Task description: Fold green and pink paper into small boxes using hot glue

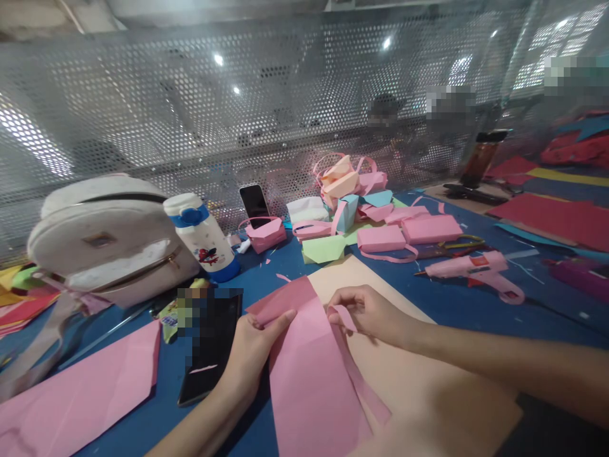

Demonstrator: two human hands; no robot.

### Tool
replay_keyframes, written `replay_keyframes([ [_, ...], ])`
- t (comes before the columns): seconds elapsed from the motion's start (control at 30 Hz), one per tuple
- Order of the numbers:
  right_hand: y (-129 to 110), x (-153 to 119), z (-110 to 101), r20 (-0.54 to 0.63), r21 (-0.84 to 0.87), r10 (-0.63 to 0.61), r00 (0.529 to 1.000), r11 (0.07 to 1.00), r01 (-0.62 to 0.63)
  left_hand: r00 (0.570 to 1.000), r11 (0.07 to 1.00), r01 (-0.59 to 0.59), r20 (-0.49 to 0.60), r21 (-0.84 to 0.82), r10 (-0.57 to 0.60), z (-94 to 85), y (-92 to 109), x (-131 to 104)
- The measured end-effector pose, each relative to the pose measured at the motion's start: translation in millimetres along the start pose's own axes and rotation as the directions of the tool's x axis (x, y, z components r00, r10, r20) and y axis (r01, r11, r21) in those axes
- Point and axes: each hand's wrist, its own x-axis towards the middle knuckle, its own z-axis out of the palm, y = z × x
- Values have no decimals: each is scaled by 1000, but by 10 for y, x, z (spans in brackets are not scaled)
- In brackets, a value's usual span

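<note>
"As you look at the nearest part, what are the hands doing?"

"The left hand (259,339) has its grip closed on the upper left part of a pink sheet (314,374), thumb on top. The right hand (364,311) has its grip closed too, pinching the curled upper end of a pink strip (366,387) that runs down along the sheet's right edge. I can't tell whether the two are joined."

"And under them?"

"A beige sheet (404,381), partly covered by the pink one, on the blue desk (254,276). A dark flat device (212,358) lies just left of the left hand, part of it blurred out, and a folded pink piece (95,393) is farther left."

"Beyond that?"

"On the right, a pink glue gun (469,266), its nozzle pointing left. On the left, a pale backpack (114,241), with a white and blue bottle (202,238) upright beside it."

"Farther still?"

"Small paper bags (380,239), pink, green, blue and peach, some heaped up. Left of the heap, a phone (254,203) stands tilted behind a pink bag (266,235). At the back is a perforated metal screen (285,114)."
</note>
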Motion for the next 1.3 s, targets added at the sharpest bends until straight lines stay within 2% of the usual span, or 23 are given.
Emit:
replay_keyframes([
  [0.17, -24, -20, 6, -9, -24, -32, 999, 999, 31, 1000, 1000, -13, 1, 17, 13, -3, 5, -13],
  [0.3, -38, -30, 16, -26, -41, -12, 1000, 999, 11, 1000, 1000, -10, -9, -17, 10, -2, -15, 5],
  [0.43, -8, -15, 16, -10, 31, -59, 998, 998, 59, 1000, 999, -2, 0, -51, 2, 0, -16, 10],
  [0.53, 3, -16, 12, 23, 69, -52, 998, 996, 50, 1000, 997, 0, -17, -76, -2, 0, -16, 14],
  [0.7, 8, -29, -16, 33, -44, -17, 999, 999, 18, 999, 998, 14, -43, -60, -17, 3, -6, 16],
  [0.8, 26, -23, -31, 34, -88, -57, 998, 994, 60, 1000, 998, 5, -27, -55, -7, 7, 8, 4],
  [1.0, 61, 1, -29, -17, -47, -131, 991, 990, 130, 1000, 995, 10, -3, -100, -10, -4, -18, -9],
  [1.13, 26, -15, -23, -33, -43, -63, 997, 997, 61, 992, 991, -125, -23, -49, 124, -16, -39, 72],
  [1.2, -2, -26, -20, -50, -72, -36, 998, 997, 32, 969, 968, -240, -81, -78, 234, -27, -7, 125],
  [1.23, -12, -29, -20, -62, -94, -33, 998, 995, 27, 944, 944, -317, -124, -93, 304, -33, 29, 131],
  [1.27, -17, -28, -21, -74, -113, -34, 997, 993, 25, 902, 905, -414, -174, -95, 394, -41, 77, 111],
  [1.3, -15, -25, -23, -81, -125, -33, 996, 992, 22, 835, 852, -520, -243, -60, 493, -50, 134, 59],
])
